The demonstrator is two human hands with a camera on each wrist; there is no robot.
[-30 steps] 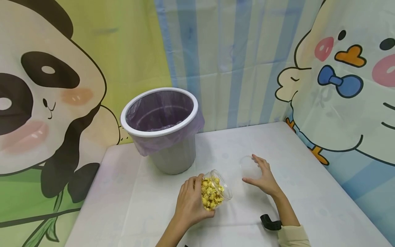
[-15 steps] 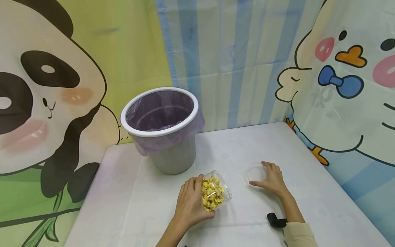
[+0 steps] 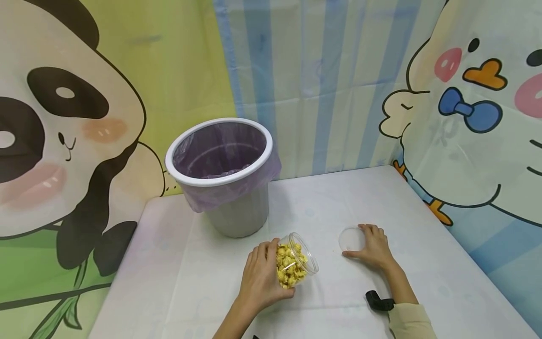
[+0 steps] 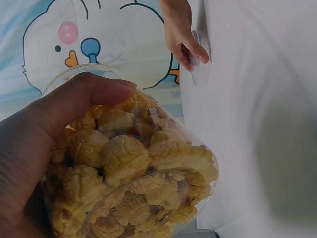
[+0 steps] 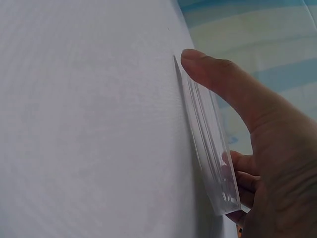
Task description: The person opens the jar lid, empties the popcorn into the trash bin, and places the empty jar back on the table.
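My left hand (image 3: 263, 278) grips a clear plastic jar (image 3: 312, 264) of yellow popcorn (image 3: 289, 269). The jar is tilted, its uncovered mouth facing right. Close up in the left wrist view, the thumb lies across the jar (image 4: 208, 173) and popcorn (image 4: 126, 153) shows through its wall. To the right, my right hand (image 3: 373, 248) holds a round clear lid (image 3: 350, 240) by its edge between thumb and fingers. The right wrist view shows the lid (image 5: 210, 153) nearly flat at the white tabletop; whether all of its rim touches the table, I cannot tell.
A grey bin (image 3: 239, 212) with a white rim and a purple liner bag (image 3: 220, 200) stands at the back left of the white table (image 3: 322, 202). Cartoon-printed curtains (image 3: 288, 94) close off the back and sides. A black object (image 3: 378, 301) sits at my right wrist.
My right hand has moved right and slightly toward me with the lid, lowering it to the tabletop. The left hand and the popcorn jar have stayed in place.
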